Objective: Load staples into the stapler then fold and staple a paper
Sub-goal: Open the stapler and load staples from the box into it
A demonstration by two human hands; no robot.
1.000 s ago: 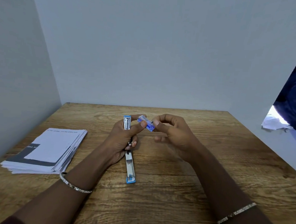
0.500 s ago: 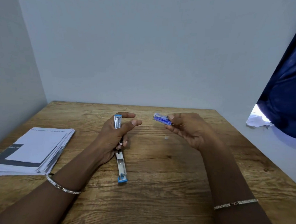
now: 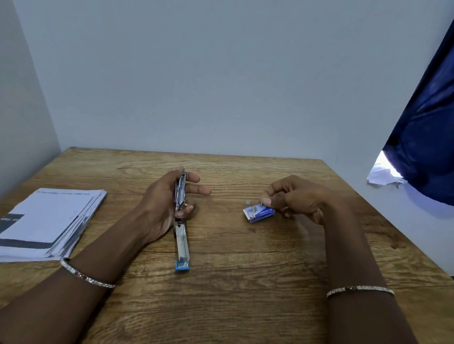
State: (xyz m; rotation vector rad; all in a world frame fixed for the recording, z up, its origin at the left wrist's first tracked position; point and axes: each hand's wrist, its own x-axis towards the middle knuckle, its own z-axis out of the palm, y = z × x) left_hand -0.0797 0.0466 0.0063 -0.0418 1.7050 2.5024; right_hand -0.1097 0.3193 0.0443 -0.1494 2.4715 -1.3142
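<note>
Head view shows our left hand [image 3: 161,207] gripping the opened stapler [image 3: 181,230] mid-table while our right hand [image 3: 296,198] pinches the staple box [image 3: 258,213] resting on the table [image 3: 239,293], apparently open; we should steady the channel before seating a strip squarely.

Stapler [image 3: 182,230], silver with blue ends, lying swung open: base flat on the bench [image 3: 239,293] with its blue tip nearest the camera, top arm tilting up at the far end. Small blue staple box [image 3: 258,213] resting right of it, well apart, one end open. Tiny grey staple piece [image 3: 248,202] sitting just beside the box. Stack of printed paper [image 3: 39,226] lying fanned at far left.
</note>
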